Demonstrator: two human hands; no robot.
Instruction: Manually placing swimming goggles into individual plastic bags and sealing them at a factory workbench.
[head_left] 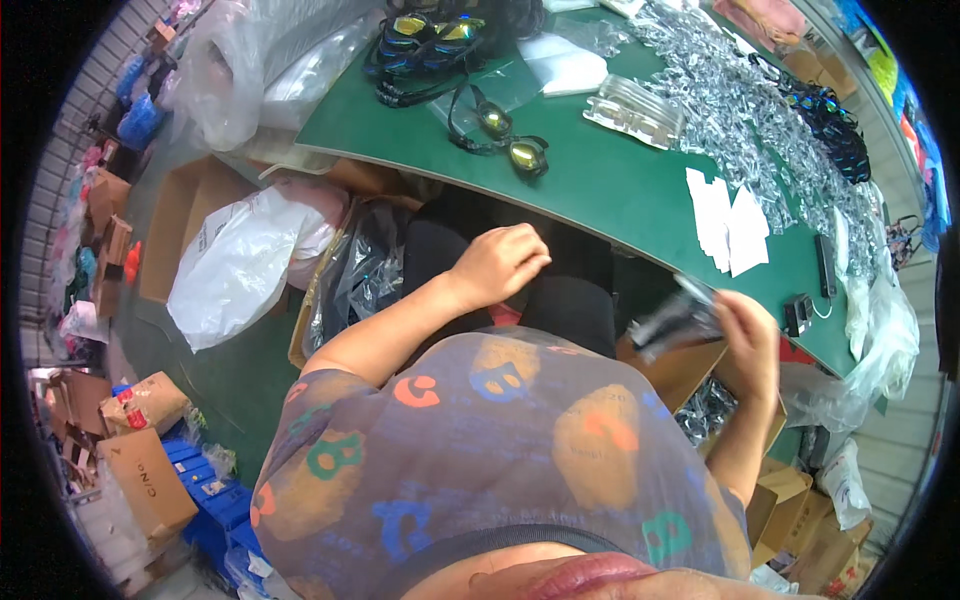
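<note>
My left hand (505, 262) is loosely curled above my dark-trousered lap, just off the table edge, with nothing visible in its fingers. At the right, my right hand (748, 325) grips a clear plastic pack (675, 322) with something dark inside; motion blurs it. The pack hangs over an open cardboard box (675, 376) containing several shiny clear packs (706, 412). On the green table (590, 185) lies a pair of swimming goggles (493, 120) with yellow mirrored lenses and a black strap. More goggles (425, 40) are heaped behind it.
A large pile of clear plastic pieces (720, 110) covers the table's right side, near white paper slips (728, 222) and a clear plastic tray (634, 112). Dark goggles (835, 120) lie far right. Left of my lap stand cardboard boxes (165, 235) and a white plastic bag (235, 265).
</note>
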